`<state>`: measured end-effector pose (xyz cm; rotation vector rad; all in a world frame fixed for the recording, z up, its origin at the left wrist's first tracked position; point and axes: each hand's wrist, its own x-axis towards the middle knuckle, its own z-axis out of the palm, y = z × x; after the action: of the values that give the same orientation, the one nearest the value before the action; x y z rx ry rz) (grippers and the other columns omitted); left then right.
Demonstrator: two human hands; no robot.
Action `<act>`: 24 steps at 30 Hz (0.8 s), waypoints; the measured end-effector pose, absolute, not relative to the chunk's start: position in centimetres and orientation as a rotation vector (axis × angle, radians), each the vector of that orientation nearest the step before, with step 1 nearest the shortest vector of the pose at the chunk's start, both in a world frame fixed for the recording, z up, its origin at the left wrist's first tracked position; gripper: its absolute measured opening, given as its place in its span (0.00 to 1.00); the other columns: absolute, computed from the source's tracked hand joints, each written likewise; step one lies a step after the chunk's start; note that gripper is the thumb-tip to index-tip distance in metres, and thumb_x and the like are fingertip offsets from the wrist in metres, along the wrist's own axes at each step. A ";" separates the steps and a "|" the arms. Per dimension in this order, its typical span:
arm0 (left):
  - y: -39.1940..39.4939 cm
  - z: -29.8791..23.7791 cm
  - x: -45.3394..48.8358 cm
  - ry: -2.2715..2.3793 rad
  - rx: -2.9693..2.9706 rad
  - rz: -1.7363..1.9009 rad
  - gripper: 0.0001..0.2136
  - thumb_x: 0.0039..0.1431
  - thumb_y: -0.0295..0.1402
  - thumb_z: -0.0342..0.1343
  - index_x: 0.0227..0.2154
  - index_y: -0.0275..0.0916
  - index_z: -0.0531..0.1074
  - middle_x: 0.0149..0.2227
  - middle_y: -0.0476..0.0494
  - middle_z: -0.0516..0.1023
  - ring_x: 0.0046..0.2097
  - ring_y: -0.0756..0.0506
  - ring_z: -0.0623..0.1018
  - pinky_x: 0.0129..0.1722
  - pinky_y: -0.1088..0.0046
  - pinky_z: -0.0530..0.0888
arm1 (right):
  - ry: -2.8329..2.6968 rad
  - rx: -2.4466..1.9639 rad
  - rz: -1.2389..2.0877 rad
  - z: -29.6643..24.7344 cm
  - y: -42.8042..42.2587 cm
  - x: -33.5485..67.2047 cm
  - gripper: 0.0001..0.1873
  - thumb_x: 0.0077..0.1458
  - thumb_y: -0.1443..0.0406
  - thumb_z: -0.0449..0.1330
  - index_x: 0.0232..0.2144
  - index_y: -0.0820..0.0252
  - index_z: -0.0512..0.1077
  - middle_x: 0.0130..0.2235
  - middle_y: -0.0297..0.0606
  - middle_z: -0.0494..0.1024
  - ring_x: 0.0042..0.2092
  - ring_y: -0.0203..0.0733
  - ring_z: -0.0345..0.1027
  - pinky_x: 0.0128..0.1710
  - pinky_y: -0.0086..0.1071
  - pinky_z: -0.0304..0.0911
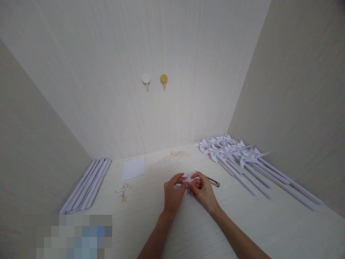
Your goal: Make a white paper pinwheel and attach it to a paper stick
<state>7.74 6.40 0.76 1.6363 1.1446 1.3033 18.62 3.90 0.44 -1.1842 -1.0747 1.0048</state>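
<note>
Both forearms came in from the near edge of the worktop [272, 226] and met near its middle. The left hand [173, 194] and the right hand [202, 191] sat close together, fingers curled in and fingertips pinched from either side on a small folded paper piece [189, 176], which was held just above the surface between them. How much of it lay inside the fingers could not be told.

Left of the hands, a little heap of small pale bits [123, 190] lay on the worktop. Along the left edge, a bundle of white paper sticks [86, 187] lay side by side, running from near to far. Just behind the right hand, a slim brown tool [212, 180] lay flat, partly hidden by the fingers.

Further back on the left, a white sheet [133, 168] lay flat. On the right side, reaching into the far right corner, finished pinwheels [234, 151] were piled together, their long sticks pointing toward the near right. A faint brown stain [172, 155] marked the far edge. On the wall [107, 72] behind hung a white hook [146, 79] and a yellow hook [164, 78], side by side.
</note>
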 end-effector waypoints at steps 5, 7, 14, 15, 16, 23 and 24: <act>6.4 0.7 7.7 1.128 1.639 1.305 0.12 0.40 0.24 0.54 0.33 0.37 0.69 0.27 0.47 0.77 0.27 0.49 0.75 0.31 0.71 0.73 | -1.046 -1.199 1.029 0.3 4.0 18.6 0.13 0.38 0.61 0.59 0.26 0.58 0.58 0.14 0.24 0.67 0.13 0.31 0.59 0.11 0.23 0.53; 6.4 0.7 7.7 1.123 1.642 1.320 0.11 0.40 0.24 0.54 0.32 0.38 0.69 0.27 0.47 0.77 0.27 0.49 0.75 0.31 0.71 0.73 | -1.040 -1.199 1.000 0.3 4.0 18.5 0.13 0.39 0.60 0.59 0.25 0.58 0.58 0.14 0.25 0.67 0.12 0.32 0.59 0.10 0.24 0.53; 6.3 0.9 7.9 1.126 1.616 1.295 0.11 0.40 0.25 0.55 0.32 0.37 0.69 0.26 0.47 0.77 0.27 0.49 0.75 0.32 0.71 0.72 | -1.053 -1.206 0.831 -0.1 3.7 18.3 0.12 0.41 0.59 0.58 0.24 0.59 0.60 0.13 0.25 0.65 0.13 0.32 0.59 0.11 0.25 0.55; 6.3 0.9 7.9 1.128 1.611 1.286 0.11 0.40 0.25 0.55 0.32 0.37 0.69 0.26 0.47 0.77 0.27 0.49 0.75 0.32 0.72 0.72 | -1.043 -1.199 0.861 -0.2 3.8 18.3 0.12 0.40 0.59 0.59 0.24 0.59 0.60 0.14 0.26 0.65 0.14 0.32 0.60 0.12 0.25 0.55; 6.3 1.0 7.9 1.125 1.607 1.277 0.12 0.40 0.24 0.55 0.32 0.37 0.69 0.26 0.47 0.77 0.27 0.49 0.75 0.32 0.72 0.72 | -1.032 -1.189 0.904 -0.2 3.9 18.4 0.13 0.39 0.59 0.59 0.24 0.59 0.61 0.14 0.26 0.66 0.14 0.32 0.60 0.11 0.25 0.55; 6.3 0.9 7.9 1.064 1.568 1.269 0.15 0.40 0.26 0.55 0.36 0.36 0.66 0.31 0.44 0.75 0.27 0.51 0.74 0.29 0.74 0.72 | -0.987 -1.123 1.177 -0.2 4.6 19.1 0.14 0.34 0.60 0.62 0.25 0.63 0.67 0.14 0.28 0.70 0.14 0.31 0.61 0.13 0.24 0.56; 6.4 0.9 7.8 1.048 1.558 1.271 0.16 0.40 0.26 0.55 0.37 0.36 0.66 0.33 0.43 0.75 0.27 0.51 0.74 0.30 0.73 0.72 | -0.985 -1.115 1.200 -0.1 4.6 19.2 0.14 0.33 0.60 0.63 0.23 0.63 0.67 0.15 0.28 0.71 0.15 0.31 0.62 0.14 0.24 0.56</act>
<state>7.84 6.37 0.87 1.5583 1.0482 1.2714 19.22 4.63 -0.15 -1.1148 -0.9850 1.1999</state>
